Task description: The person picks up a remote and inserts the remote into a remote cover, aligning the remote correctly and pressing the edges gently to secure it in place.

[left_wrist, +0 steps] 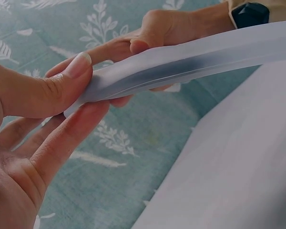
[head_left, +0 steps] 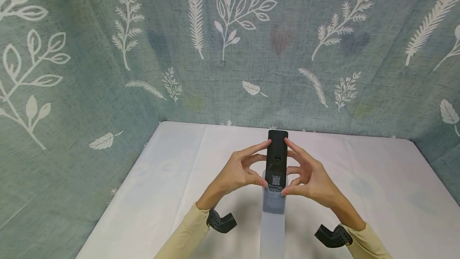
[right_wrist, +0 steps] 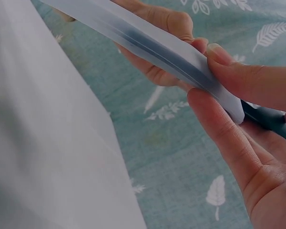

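Note:
A slim black remote control, its back with a printed code facing up, stands partly inside a long translucent plastic sleeve. Its upper part is bare; the lower part shows dark through the plastic. From the left, my left hand pinches the sleeve's mouth between thumb and fingers, a fingertip also touching the remote's side. My right hand grips from the other side in the same way. In the right wrist view, the remote's bare end sticks out of the sleeve beyond the thumb. Both hold it above the table.
Beneath the hands lies a white-covered table. A green-blue curtain with white leaf prints hangs behind it and along the left side. Black wrist-worn devices sit on both wrists, over beige sleeves.

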The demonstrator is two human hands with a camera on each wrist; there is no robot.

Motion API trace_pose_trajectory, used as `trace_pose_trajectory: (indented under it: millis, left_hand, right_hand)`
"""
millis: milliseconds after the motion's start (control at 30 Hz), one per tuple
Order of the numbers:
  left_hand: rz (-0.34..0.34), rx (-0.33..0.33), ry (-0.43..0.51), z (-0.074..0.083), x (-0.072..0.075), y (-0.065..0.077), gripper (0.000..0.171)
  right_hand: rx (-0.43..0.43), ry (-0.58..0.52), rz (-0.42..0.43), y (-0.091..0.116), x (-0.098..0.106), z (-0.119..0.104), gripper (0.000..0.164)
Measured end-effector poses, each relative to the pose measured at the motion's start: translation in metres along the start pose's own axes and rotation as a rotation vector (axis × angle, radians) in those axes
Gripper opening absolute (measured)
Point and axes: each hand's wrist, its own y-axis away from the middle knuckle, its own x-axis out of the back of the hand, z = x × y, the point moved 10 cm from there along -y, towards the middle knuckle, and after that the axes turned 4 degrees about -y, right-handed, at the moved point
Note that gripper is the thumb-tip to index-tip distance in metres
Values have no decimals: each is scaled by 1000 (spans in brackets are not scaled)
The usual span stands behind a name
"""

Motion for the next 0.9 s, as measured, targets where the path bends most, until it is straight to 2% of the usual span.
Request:
trace_pose_trajectory:
  millis: [200,467,767,900]
  left_hand:
    - [-3,6,8,0,-1,0,90]
    - [16,17,-37,0,1,1,89]
    - [23,24,-39,0,1,1,88]
    - [27,29,-43,-2,2,1,88]
  right_hand:
    - [25,-11,-11,0,-1,0,111]
    - [52,-26,-23,0,-2,-1,111]
    - [116,-14,-44,0,-5,-9,107]
    - [94,-23,-33,0,-4,-7,109]
